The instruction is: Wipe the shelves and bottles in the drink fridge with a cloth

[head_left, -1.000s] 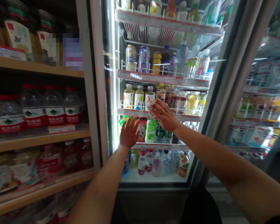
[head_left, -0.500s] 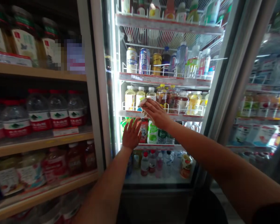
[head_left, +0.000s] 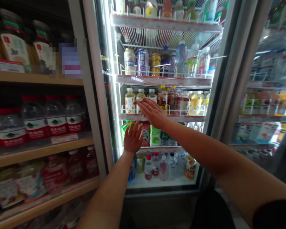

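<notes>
My right hand (head_left: 153, 114) lies with its fingers extended and together on a pale cloth (head_left: 139, 100), pressed to the glass door (head_left: 157, 186) of a lit drinks fridge. Only a small edge of the cloth shows past the fingertips; the rest is under the palm. Lower and to the left, my left hand (head_left: 132, 140) rests with spread fingers, seemingly flat against the same glass, holding nothing. Behind the glass, near my right hand, stand several juice bottles (head_left: 129, 100). A red carton (head_left: 146, 133) is just right of my left hand.
To the left, wooden shelves (head_left: 71, 146) carry red-capped water bottles (head_left: 56, 117) and other drinks. A metal door frame (head_left: 225, 92) borders the fridge on the right, with another stocked fridge beyond. Cans (head_left: 143, 62) stand on an upper fridge shelf.
My right hand has slid left and slightly up across the glass with the cloth. My left hand keeps nearly the same place. The view has shifted slightly.
</notes>
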Available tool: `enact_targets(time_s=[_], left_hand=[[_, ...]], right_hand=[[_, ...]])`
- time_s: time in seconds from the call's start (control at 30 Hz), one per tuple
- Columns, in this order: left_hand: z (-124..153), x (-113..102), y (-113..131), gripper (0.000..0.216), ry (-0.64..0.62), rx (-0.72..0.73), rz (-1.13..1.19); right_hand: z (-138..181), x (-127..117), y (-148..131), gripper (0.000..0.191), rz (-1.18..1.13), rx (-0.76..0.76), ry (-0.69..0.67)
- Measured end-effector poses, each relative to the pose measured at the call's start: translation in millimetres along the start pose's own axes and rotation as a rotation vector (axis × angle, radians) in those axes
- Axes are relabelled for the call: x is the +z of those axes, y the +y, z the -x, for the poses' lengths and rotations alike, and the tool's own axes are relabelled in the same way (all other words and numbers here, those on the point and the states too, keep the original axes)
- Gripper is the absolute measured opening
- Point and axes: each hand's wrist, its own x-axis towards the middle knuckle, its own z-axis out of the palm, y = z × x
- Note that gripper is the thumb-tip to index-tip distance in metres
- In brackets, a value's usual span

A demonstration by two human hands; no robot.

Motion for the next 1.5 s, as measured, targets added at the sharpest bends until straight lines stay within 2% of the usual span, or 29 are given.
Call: enact_targets(time_s=[0.13,0.27,0.33,0.47,0.7,0.87,1.07,1.3,1.5], left_hand=[[0,0,0,0.072,0.008,-0.003,0.010],[0,-1,0,0.072,0.000,-0.002,0.045],[0,-1,0,0.073,0.008,-0.001,0.030],[-1,-1,0,0.073,0.034,0.020,0.011],[-2,-1,0,0.074,0.024,0.018,0.001],[-2,0,0,0.073,0.028,0.014,-0.005],[-2,2,-1,0.074,0.054,0.030,-0.029],[-2,1,-1,0.074,0.035,0.025,-0.019],[-3,0,0,0.073,0.057,0.028,-0.005]], right_hand=[[-2,-1,4,0.047,0.015,-0.118,-0.034],[-1,-5,12,0.044,0.032,0.049,0.046],[3,-6,15,0.045,0.015,0.057,0.030],[15,-9,18,0.047,-0.019,-0.033,-0.051],[37,-9,21,0.047,0.012,0.173,0.069],[48,-10,23,0.042,0.019,0.115,0.029],[53,-14,28,0.044,0.060,0.217,0.094],[69,-12,30,0.048,0.023,0.140,0.039],[74,-9,30,0.048,0.026,0.190,0.071]])
